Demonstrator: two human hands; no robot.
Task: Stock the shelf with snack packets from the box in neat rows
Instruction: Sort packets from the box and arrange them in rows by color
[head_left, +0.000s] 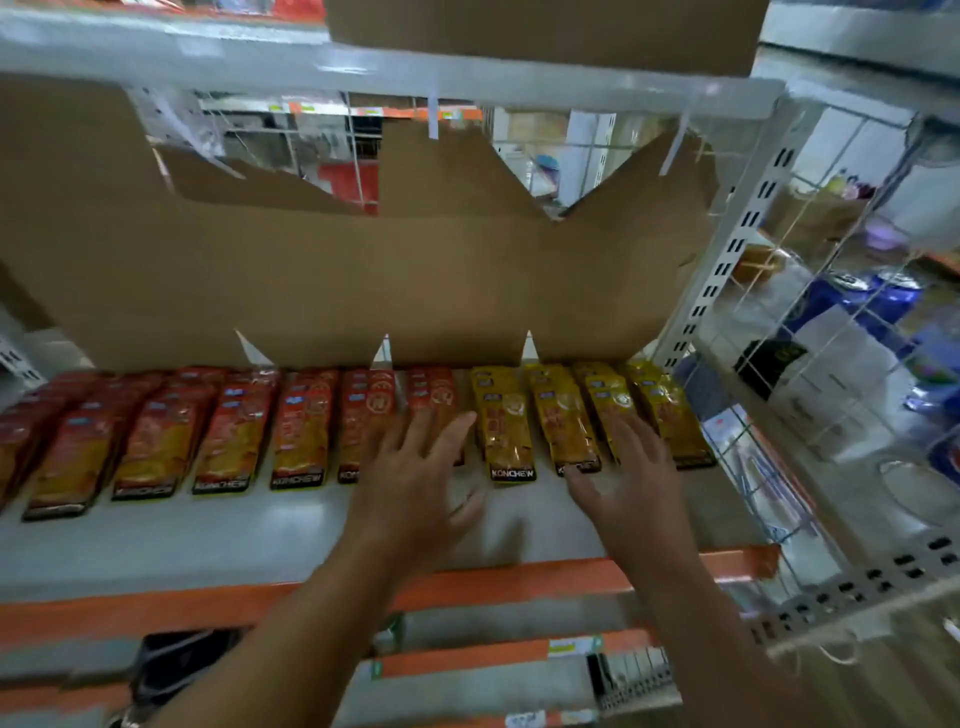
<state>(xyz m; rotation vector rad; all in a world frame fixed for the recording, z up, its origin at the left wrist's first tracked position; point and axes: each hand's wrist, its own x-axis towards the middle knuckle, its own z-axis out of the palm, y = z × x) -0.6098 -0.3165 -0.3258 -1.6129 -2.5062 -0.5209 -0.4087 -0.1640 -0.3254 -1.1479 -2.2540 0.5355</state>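
Head view: how do the snacks look?

Flat, glossy red-and-orange snack packets (234, 441) lie in overlapping rows running front to back, each with a dark band at its front end. To their right are four rows of the same shape, glossy yellow snack packets (506, 431).

Where do they sit?

On the grey shelf board with an orange front edge (208, 540). The rows start at the back and stop short of the front edge. The yellow ones reach the right-hand corner, beside the white wire mesh side panel (831, 364).

Any containers?

A torn brown cardboard sheet (337, 270) stands along the back edge behind the rows. A brown cardboard box (545, 31) rests on the shelf above, but its inside is out of sight.

And the hands?

Both reach in over the front edge, palms down. The left hand (415, 478) is blurred, with its fingers spread and straight over the rightmost red row. The right hand (628, 478) has its fingers fanned out over the third yellow row and its thumb at the front end of the second. Neither hand grips anything.
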